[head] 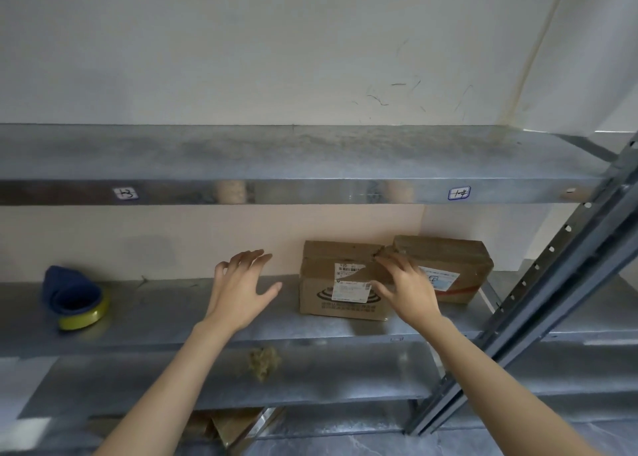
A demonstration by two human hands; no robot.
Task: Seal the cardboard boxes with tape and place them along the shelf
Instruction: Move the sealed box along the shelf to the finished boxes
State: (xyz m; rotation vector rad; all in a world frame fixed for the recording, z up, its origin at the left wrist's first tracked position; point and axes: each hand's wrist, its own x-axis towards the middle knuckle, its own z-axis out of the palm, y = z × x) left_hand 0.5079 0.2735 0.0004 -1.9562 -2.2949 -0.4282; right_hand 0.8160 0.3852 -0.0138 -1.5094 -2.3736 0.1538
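On the middle shelf (165,314), two boxes are sitting side by side, the right grip (411,290) resting spread on the left box's (319,279) top right corner, the left grip (238,293) hovering spread beside it, tape (83,312) lying far left.

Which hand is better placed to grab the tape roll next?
Left. The left hand is open, holds nothing and is on the tape roll's side; the right hand touches the left cardboard box, farther away.
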